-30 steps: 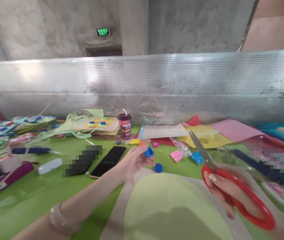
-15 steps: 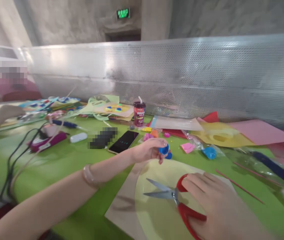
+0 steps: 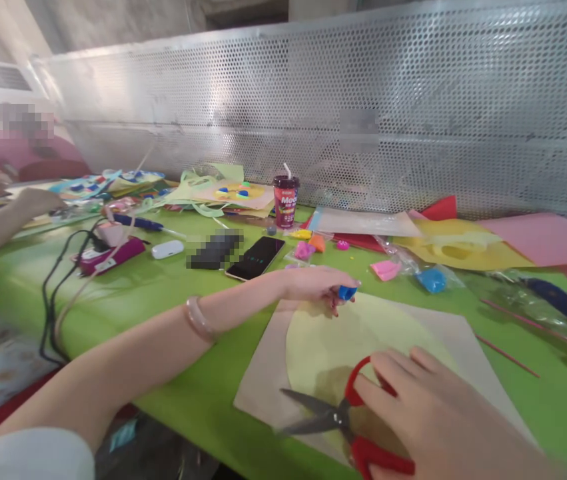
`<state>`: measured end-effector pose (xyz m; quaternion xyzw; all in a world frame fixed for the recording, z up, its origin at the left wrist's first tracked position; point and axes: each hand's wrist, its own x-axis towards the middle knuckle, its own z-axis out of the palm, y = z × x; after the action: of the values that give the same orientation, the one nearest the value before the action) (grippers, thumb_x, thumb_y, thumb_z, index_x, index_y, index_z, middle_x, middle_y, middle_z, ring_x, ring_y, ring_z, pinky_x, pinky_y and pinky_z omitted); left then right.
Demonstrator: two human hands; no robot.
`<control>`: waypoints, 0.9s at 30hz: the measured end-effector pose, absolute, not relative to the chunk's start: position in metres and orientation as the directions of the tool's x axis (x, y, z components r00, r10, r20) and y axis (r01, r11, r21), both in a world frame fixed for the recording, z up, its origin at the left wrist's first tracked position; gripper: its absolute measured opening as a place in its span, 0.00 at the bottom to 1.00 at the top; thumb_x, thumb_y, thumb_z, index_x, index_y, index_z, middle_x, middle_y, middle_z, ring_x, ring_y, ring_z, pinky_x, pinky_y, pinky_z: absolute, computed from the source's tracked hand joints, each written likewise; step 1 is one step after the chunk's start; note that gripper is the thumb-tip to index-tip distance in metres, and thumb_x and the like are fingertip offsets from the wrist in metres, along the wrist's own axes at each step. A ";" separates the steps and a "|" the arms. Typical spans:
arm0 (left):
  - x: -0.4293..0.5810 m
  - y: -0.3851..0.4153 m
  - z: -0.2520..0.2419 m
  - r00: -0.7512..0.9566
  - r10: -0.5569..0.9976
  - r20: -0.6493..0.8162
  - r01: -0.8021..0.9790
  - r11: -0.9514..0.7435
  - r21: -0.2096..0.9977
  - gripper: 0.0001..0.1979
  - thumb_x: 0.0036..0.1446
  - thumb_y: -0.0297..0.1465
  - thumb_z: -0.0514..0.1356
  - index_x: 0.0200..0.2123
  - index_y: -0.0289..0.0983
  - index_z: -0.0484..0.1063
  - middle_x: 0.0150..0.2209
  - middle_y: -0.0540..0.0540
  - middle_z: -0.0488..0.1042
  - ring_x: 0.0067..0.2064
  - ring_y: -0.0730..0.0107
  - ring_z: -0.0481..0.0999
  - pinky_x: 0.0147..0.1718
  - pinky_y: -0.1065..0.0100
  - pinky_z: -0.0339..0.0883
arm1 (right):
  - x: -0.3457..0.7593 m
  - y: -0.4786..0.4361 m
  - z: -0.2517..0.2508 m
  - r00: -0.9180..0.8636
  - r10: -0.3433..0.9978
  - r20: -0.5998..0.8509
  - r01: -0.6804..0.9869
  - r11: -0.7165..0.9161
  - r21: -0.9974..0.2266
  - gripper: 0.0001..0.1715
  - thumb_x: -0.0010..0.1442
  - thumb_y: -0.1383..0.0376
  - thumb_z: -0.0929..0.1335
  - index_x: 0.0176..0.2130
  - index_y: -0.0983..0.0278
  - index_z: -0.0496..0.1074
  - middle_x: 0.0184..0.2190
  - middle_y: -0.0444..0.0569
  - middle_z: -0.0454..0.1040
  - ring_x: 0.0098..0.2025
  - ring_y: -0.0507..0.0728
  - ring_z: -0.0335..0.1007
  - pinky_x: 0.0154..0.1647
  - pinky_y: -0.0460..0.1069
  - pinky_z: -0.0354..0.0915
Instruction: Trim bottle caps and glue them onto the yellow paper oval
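My left hand [image 3: 320,288] is closed on a small blue piece [image 3: 347,293], held just above the far edge of a pale yellow paper circle [image 3: 328,340]. The circle lies on a larger light sheet [image 3: 263,367]. My right hand [image 3: 413,400] grips red-handled scissors [image 3: 338,419] by their loops. The blades are spread and point left over the near part of the paper. What the blue piece is made of I cannot make out.
Behind my left hand lie a phone [image 3: 256,258], a drink cup [image 3: 286,203] and small pink lumps [image 3: 304,250]. Bagged blue clay [image 3: 432,280] and coloured sheets [image 3: 543,237] sit at the right. A purple power strip [image 3: 113,257] with cables is left. Another person's arm [image 3: 8,223] reaches in at far left.
My left hand has moved right with the blue piece, over the paper's far edge. The scissors have shifted slightly down and towards me, blades still spread. The view has tilted downward.
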<state>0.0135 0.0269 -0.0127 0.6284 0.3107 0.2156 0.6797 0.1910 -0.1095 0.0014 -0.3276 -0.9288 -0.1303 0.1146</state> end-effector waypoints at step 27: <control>0.013 0.010 -0.010 0.674 0.702 0.229 -0.454 0.150 0.878 0.11 0.56 0.39 0.55 0.33 0.37 0.63 0.28 0.47 0.70 0.28 0.75 0.69 0.29 0.71 0.61 | 0.243 -0.038 0.010 -0.408 0.635 0.656 0.900 0.402 0.170 0.14 0.56 0.58 0.60 0.27 0.63 0.67 0.10 0.41 0.63 0.12 0.52 0.60 0.17 0.46 0.49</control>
<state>0.0128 0.0097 -0.0100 0.5255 0.1178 0.3859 0.7491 0.2425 -0.0384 0.0103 -0.4810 -0.7976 -0.2603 0.2544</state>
